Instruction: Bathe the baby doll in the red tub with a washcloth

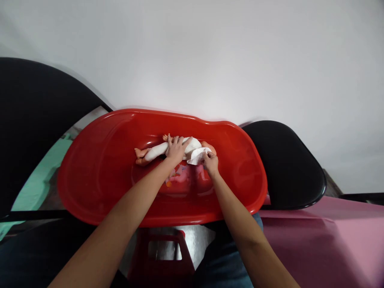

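Observation:
A baby doll (157, 151) in white clothing lies in a red bathtub (105, 196), its feet to the left and its head to the right. My left hand (176, 149) rests on the doll's body with its fingers spread. Pinched in my right hand (211, 161) is a white cloth (196, 156), held against the doll's upper end. That cloth and my right hand partly cover the doll's head (209, 147). Beneath the doll, a pink printed picture (180, 175) shows on the tub's bottom.
The tub spans a black chair seat (291, 164) on the right and a larger black chair (39, 104) on the left. Behind it rises a pale wall (192, 52). A dark red stool (160, 256) stands below, and a pink surface (336, 236) lies at lower right.

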`<state>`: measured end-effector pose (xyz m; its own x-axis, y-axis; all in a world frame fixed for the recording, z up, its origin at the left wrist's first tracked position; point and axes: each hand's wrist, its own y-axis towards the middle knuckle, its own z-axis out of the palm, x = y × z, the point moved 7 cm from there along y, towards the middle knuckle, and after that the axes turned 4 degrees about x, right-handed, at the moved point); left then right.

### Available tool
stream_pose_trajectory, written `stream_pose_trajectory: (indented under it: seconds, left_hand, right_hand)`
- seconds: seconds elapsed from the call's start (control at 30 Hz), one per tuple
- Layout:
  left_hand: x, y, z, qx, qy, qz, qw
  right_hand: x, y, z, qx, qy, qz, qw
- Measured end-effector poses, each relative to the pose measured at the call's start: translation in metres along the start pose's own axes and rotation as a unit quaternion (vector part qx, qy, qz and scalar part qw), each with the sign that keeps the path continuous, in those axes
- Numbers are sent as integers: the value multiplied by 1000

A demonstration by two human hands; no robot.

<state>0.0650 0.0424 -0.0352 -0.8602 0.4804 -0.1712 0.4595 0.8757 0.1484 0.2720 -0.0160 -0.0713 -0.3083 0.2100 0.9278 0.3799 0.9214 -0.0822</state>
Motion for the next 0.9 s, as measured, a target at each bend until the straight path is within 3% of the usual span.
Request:
stream_pose_trajectory:
  seconds: [0.13, 0.23, 0.37, 0.47, 0.6, 0.7, 0.77, 0.9]
  left_hand:
    - [0, 0, 1, 4, -3, 2, 1000]
    - [0, 1, 0, 1, -3, -1, 1000]
    - [0, 0, 0, 6, -5, 2, 1000]
    - [0, 1, 2, 11, -12, 1, 1000]
    - [2, 3, 3, 15, -9, -4, 1000]
    - [2, 2, 1, 23, -8, -2, 1000]
    - [1, 1, -1, 27, -7, 2, 1000]
    - [1, 0, -4, 24, -5, -2, 1000]
  right_hand:
    - [25, -1, -10, -44, -126, -124, 983]
    - [34, -6, -6, -41, -272, -197, 941]
    - [27, -8, -3, -38, -405, -184, 895]
    - [16, -3, -13, -56, -413, -132, 900]
    - [6, 8, -28, -71, -313, -95, 942]
    - [-11, 14, -44, -121, -105, -13, 987]
    - [-28, 16, -47, -132, 19, 57, 989]
    - [-57, 18, -28, -63, 226, 150, 961]
